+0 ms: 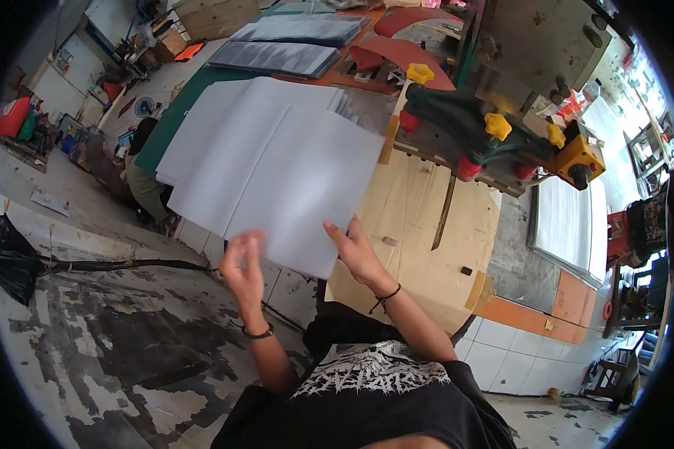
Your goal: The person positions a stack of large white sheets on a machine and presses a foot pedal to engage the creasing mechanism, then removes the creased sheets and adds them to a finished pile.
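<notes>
A large white sheet (299, 179) with a crease line along it is tilted up at its near end, over a stack of white sheets (202, 127). My right hand (358, 253) grips the sheet's near right edge, thumb on top and the other fingers partly hidden. Close to the near left edge is my left hand (243, 273), its fingers loosely curved and apart, the fingertips smeared by motion. I see nothing held in it. Whether it touches the sheet I cannot tell.
A press with a dark green arm (464, 123) and yellow knobs stands at the right, above a tan board (419, 232) with a slot. Beyond it lies another white stack (571, 224). Plastic-wrapped stacks (277, 58) lie at the back. A black bag (9, 254) is far left.
</notes>
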Motion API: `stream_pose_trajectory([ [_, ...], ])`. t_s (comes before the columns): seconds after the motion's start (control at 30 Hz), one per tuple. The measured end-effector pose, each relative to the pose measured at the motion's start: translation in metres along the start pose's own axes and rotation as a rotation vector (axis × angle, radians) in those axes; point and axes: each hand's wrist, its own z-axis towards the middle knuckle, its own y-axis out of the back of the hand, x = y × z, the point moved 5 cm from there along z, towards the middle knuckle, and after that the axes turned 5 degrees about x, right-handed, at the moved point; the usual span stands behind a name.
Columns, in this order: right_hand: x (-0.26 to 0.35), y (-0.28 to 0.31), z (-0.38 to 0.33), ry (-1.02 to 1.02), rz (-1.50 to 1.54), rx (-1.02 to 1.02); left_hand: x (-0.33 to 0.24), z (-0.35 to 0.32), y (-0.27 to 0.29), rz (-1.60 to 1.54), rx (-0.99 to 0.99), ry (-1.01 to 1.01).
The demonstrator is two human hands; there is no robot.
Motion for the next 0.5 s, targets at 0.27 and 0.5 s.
stream_pose_trajectory([
  [0.27, 0.002, 0.018, -0.040, -0.264, 0.070, -0.031, 0.067, -0.016, 0.025, -0.531, -0.566, 0.532],
  [0.5, 0.028, 0.035, -0.088, -0.358, -0.122, -0.038, 0.051, -0.012, 0.025, -0.776, -0.546, 0.520],
])
